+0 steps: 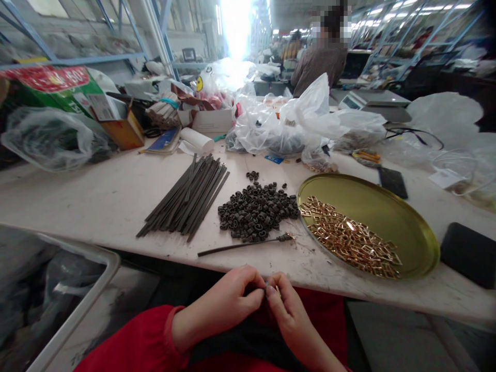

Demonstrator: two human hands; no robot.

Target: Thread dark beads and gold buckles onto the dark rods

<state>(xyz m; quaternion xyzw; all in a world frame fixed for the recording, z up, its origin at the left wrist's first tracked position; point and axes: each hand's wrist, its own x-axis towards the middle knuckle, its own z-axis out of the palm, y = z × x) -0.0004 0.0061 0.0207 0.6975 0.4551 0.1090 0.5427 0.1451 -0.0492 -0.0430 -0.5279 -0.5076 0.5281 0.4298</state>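
Just off the table's front edge, my left hand (pixel 238 294) and my right hand (pixel 284 302) meet fingertip to fingertip. Both are closed in a pinch; whatever they hold is mostly covered by the fingers and too small to name. Beyond them on the table lies a single dark strip (pixel 244 246) with small loops and a gold-coloured buckle at its right end. Behind it is a pile of small dark loops (pixel 258 212). A bundle of long dark strips (pixel 186 199) lies to the left. On the right, a gold-coloured round tray (pixel 420 243) holds many small gold-coloured rectangular buckles (pixel 349 235).
Plastic bags (pixel 279 124) and boxes crowd the table's back. A black phone (pixel 393 182) lies behind the tray, and a black flat object (pixel 470 253) sits right of it. A white-rimmed bin (pixel 112 263) stands below at left. Another person (pixel 321 62) is farther back.
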